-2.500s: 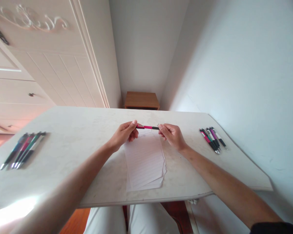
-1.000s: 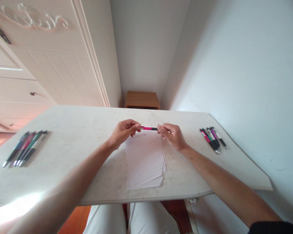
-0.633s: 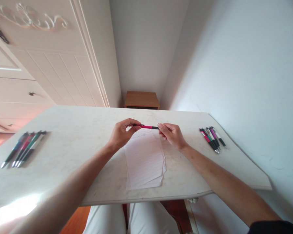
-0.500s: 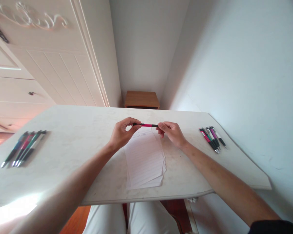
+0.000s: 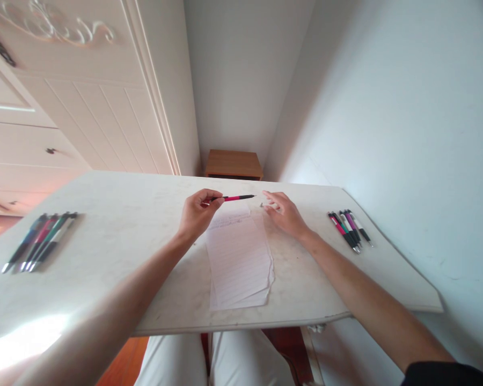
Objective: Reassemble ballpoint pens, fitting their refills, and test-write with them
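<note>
My left hand (image 5: 201, 212) is closed round the back end of a pink and black pen (image 5: 237, 198). The pen points right over the paper's far edge, and a thin bare point shows at its front. My right hand (image 5: 284, 214) is open just right of the pen, apart from it, with thumb and fingers spread. A small metallic piece, like a pen tip (image 5: 261, 205), is just left of the right thumb; I cannot tell whether it lies on the table or is in the air. Below the hands lie lined paper sheets (image 5: 241, 262) with handwriting near the top.
Several pens (image 5: 40, 244) lie side by side on the white table (image 5: 137, 214) at the left. Another group of pens (image 5: 350, 230) rests near the right edge. A wooden box-like piece (image 5: 233, 163) stands beyond the table, between a cabinet (image 5: 100, 112) and the wall (image 5: 406, 134).
The right hand has let go of the pen's front end and its fingers have spread. A small metal piece now shows beside the thumb. The pen's front has tilted slightly up.
</note>
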A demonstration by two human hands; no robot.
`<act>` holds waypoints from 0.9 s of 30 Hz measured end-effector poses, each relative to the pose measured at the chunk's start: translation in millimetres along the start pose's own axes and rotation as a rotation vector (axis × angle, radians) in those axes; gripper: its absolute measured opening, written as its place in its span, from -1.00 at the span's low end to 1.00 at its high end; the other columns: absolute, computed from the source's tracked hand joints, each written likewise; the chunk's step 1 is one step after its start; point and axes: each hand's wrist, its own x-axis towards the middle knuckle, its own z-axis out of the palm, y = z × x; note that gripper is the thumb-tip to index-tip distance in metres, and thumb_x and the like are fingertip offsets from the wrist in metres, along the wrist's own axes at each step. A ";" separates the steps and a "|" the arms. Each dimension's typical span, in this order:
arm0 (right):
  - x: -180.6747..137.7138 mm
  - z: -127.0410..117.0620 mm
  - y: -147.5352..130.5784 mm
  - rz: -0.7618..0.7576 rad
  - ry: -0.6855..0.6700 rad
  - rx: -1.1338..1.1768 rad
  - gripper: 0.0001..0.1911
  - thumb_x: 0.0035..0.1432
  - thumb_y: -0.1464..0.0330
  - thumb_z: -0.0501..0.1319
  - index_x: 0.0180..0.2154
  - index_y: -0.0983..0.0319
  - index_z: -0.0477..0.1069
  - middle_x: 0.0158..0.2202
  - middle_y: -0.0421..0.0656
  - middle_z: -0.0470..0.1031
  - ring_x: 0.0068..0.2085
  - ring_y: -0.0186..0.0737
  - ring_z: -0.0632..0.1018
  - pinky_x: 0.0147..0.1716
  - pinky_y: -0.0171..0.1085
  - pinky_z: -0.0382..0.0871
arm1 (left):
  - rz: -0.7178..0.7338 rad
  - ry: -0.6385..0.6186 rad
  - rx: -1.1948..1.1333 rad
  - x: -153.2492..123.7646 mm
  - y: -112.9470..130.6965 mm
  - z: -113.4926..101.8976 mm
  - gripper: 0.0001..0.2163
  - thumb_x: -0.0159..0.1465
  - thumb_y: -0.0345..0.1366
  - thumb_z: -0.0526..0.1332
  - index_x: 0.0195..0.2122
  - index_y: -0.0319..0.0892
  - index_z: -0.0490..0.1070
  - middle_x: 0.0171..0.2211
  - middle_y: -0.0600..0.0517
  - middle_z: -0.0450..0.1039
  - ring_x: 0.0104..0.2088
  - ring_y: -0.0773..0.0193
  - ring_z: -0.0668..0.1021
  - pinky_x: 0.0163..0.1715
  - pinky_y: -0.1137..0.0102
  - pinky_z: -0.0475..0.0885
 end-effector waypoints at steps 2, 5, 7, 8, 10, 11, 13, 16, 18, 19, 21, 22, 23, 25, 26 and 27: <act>-1.6 3.1 1.7 -0.079 -0.084 -0.077 -0.57 0.19 0.43 0.15 0.10 0.15 0.43 0.01 -0.02 0.44 0.02 -0.08 0.48 0.07 -0.05 0.36 | 0.001 -0.019 0.023 -1.5 1.4 1.0 -0.79 0.12 -0.16 0.33 -0.32 -0.20 0.55 -0.36 -0.01 0.55 -0.37 0.26 0.50 -0.34 0.40 0.38; -2.4 4.3 0.5 -0.125 -0.151 -0.126 -0.63 0.21 0.49 0.11 0.00 0.15 0.51 -0.01 -0.02 0.47 0.05 -0.07 0.46 0.12 -0.04 0.31 | 0.008 -0.042 0.056 -3.5 4.2 2.0 -0.80 0.13 -0.16 0.33 -0.34 -0.19 0.54 -0.35 -0.01 0.56 -0.37 0.26 0.50 -0.33 0.40 0.38; -1.9 3.3 -1.4 -0.123 -0.151 -0.128 -0.65 0.21 0.52 0.09 -0.07 0.19 0.55 -0.07 -0.03 0.51 -0.01 -0.10 0.50 0.06 -0.09 0.36 | 0.011 -0.051 0.067 -4.2 5.2 2.3 -0.80 0.12 -0.16 0.33 -0.35 -0.19 0.54 -0.35 -0.01 0.56 -0.38 0.26 0.49 -0.34 0.40 0.37; -1.6 2.5 -2.4 -0.119 -0.143 -0.129 -0.65 0.20 0.53 0.08 -0.10 0.20 0.56 -0.11 -0.03 0.52 -0.04 -0.12 0.51 0.04 -0.12 0.38 | 0.011 -0.056 0.073 -4.4 5.3 2.4 -0.80 0.12 -0.16 0.34 -0.35 -0.19 0.54 -0.36 -0.01 0.56 -0.38 0.26 0.49 -0.34 0.40 0.37; -0.9 1.2 -4.0 -0.107 -0.122 -0.133 -0.66 0.19 0.55 0.09 -0.14 0.21 0.58 -0.16 -0.05 0.54 -0.09 -0.14 0.53 -0.01 -0.14 0.40 | 0.009 -0.069 0.086 -4.3 4.5 2.7 -0.80 0.12 -0.16 0.33 -0.35 -0.19 0.54 -0.36 -0.01 0.56 -0.38 0.26 0.49 -0.34 0.40 0.37; -0.7 0.8 -4.7 -0.101 -0.111 -0.133 -0.67 0.19 0.55 0.09 -0.16 0.21 0.58 -0.18 -0.05 0.55 -0.11 -0.14 0.53 -0.03 -0.15 0.40 | 0.009 -0.075 0.095 -4.0 3.7 2.8 -0.80 0.13 -0.16 0.33 -0.34 -0.19 0.54 -0.35 -0.01 0.56 -0.38 0.26 0.49 -0.34 0.40 0.37; -0.3 0.3 -6.1 -0.088 -0.089 -0.113 -0.72 0.20 0.52 0.12 -0.19 0.21 0.58 -0.21 -0.07 0.56 -0.15 -0.16 0.54 -0.09 -0.18 0.41 | 0.009 -0.086 0.110 -3.4 1.9 3.0 -0.79 0.13 -0.15 0.32 -0.33 -0.20 0.54 -0.35 -0.01 0.56 -0.38 0.27 0.50 -0.33 0.40 0.37; 0.3 -0.2 -9.1 -0.057 -0.036 -0.034 -0.80 0.20 0.46 0.17 -0.24 0.21 0.58 -0.27 -0.09 0.57 -0.24 -0.20 0.55 -0.24 -0.24 0.43 | 0.004 -0.086 0.117 -2.4 -0.4 3.0 -0.77 0.13 -0.14 0.31 -0.32 -0.22 0.55 -0.37 -0.01 0.56 -0.39 0.27 0.50 -0.35 0.40 0.37; 0.8 -0.6 -11.5 -0.026 0.012 0.024 -0.84 0.19 0.41 0.20 -0.27 0.20 0.58 -0.29 -0.11 0.58 -0.28 -0.21 0.55 -0.31 -0.27 0.42 | -0.002 -0.083 0.109 -2.1 -1.1 2.7 -0.75 0.13 -0.13 0.31 -0.32 -0.22 0.55 -0.37 -0.01 0.56 -0.39 0.27 0.50 -0.36 0.41 0.36; 1.0 -0.8 -12.5 -0.009 0.033 0.052 -0.85 0.18 0.39 0.21 -0.28 0.20 0.58 -0.29 -0.11 0.58 -0.29 -0.21 0.55 -0.32 -0.27 0.42 | -0.004 -0.082 0.102 -2.1 -1.3 2.5 -0.75 0.13 -0.13 0.31 -0.32 -0.23 0.55 -0.37 -0.02 0.56 -0.39 0.27 0.50 -0.37 0.41 0.36; 1.3 -1.0 -13.9 0.032 0.069 0.113 -0.86 0.16 0.35 0.23 -0.29 0.20 0.57 -0.28 -0.11 0.59 -0.27 -0.20 0.56 -0.30 -0.26 0.42 | -0.005 -0.078 0.090 -2.0 -1.5 2.3 -0.75 0.13 -0.13 0.31 -0.32 -0.23 0.55 -0.37 -0.02 0.55 -0.39 0.27 0.49 -0.36 0.41 0.36; 1.3 -0.8 -14.1 0.055 0.081 0.147 -0.87 0.15 0.34 0.24 -0.29 0.20 0.57 -0.27 -0.11 0.59 -0.26 -0.19 0.56 -0.27 -0.24 0.43 | -0.005 -0.077 0.086 -2.1 -1.6 2.2 -0.75 0.13 -0.13 0.31 -0.32 -0.23 0.55 -0.37 -0.02 0.55 -0.39 0.27 0.49 -0.36 0.41 0.36; 1.4 -0.4 -14.0 0.078 0.088 0.183 -0.86 0.14 0.32 0.25 -0.29 0.20 0.56 -0.26 -0.10 0.60 -0.25 -0.18 0.57 -0.25 -0.23 0.43 | -0.004 -0.077 0.085 -2.1 -1.6 2.2 -0.75 0.13 -0.13 0.31 -0.32 -0.23 0.55 -0.37 -0.02 0.55 -0.39 0.27 0.49 -0.36 0.41 0.36; 1.3 0.8 -13.3 0.123 0.084 0.254 -0.85 0.11 0.28 0.28 -0.30 0.21 0.56 -0.25 -0.10 0.60 -0.24 -0.17 0.58 -0.21 -0.22 0.44 | -0.006 -0.077 0.083 -2.1 -1.5 2.2 -0.75 0.13 -0.13 0.31 -0.32 -0.23 0.55 -0.37 -0.02 0.55 -0.39 0.28 0.49 -0.36 0.41 0.36; 1.3 1.6 -12.9 0.143 0.076 0.282 -0.83 0.10 0.27 0.29 -0.30 0.21 0.55 -0.25 -0.10 0.60 -0.24 -0.17 0.58 -0.20 -0.21 0.44 | -0.008 -0.078 0.082 -2.0 -1.4 2.2 -0.75 0.13 -0.13 0.31 -0.32 -0.23 0.55 -0.38 -0.02 0.55 -0.39 0.28 0.49 -0.36 0.41 0.36; 1.2 2.3 -12.6 0.160 0.067 0.304 -0.82 0.09 0.25 0.29 -0.30 0.22 0.55 -0.25 -0.10 0.61 -0.24 -0.17 0.58 -0.19 -0.20 0.44 | -0.009 -0.079 0.081 -1.9 -1.4 2.1 -0.75 0.13 -0.13 0.32 -0.32 -0.23 0.55 -0.38 -0.02 0.55 -0.39 0.28 0.49 -0.36 0.41 0.36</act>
